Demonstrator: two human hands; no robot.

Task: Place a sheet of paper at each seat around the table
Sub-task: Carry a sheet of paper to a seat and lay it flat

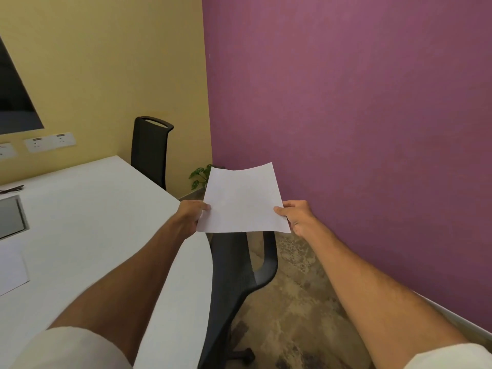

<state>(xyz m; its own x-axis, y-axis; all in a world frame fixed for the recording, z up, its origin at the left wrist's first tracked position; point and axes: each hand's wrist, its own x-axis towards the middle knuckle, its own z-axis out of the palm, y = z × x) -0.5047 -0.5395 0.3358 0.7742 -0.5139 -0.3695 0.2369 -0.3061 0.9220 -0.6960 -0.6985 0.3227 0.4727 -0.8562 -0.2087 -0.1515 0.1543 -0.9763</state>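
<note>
I hold a blank white sheet of paper (243,201) in the air, just past the right edge of the white table (101,222). My left hand (190,215) pinches its left edge and my right hand (298,215) pinches its right edge. The sheet hangs above a black mesh chair (234,275) pushed up to the table's edge. Another white sheet (12,270) lies flat on the table at the far left.
A second black chair (150,150) stands at the table's far corner by the yellow wall. A small green plant (199,175) sits in the room's corner. The purple wall (372,129) runs close on the right. A grey hatch (12,217) is set in the tabletop.
</note>
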